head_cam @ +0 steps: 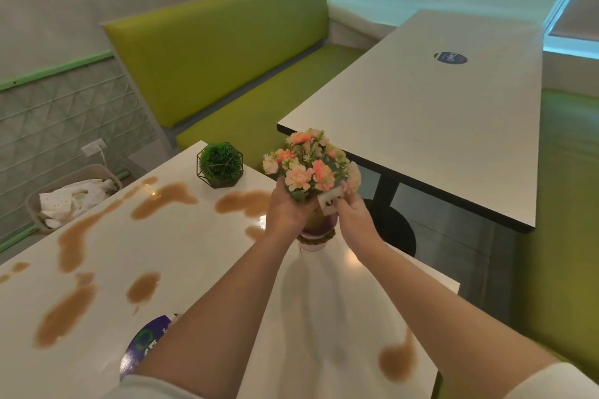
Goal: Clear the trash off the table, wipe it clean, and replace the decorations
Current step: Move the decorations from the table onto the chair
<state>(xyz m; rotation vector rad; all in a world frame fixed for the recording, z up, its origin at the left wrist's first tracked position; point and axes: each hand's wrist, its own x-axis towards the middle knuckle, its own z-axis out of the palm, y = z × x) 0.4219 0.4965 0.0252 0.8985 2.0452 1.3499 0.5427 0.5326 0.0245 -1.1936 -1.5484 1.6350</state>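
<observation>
My left hand [288, 209] has its fingers curled round the base of the flower bunch [309, 163], gripping it just above the pot [316, 230]; my right hand [351, 215] pinches a small white tag [330, 202] at the bunch's right side, thumb and fingers closed on it; the pot sits upright near the far right edge of the bench [207, 256]; I see brown spill patches [162, 199] spread across the bench top, one near the right edge close to me; a green ball plant in a wire frame [220, 165] stands at the far corner; a purple sticker [146, 343] lies near the near edge under my left forearm; a bin [69, 201] with crumpled paper stands on the floor beyond the left side.
</observation>
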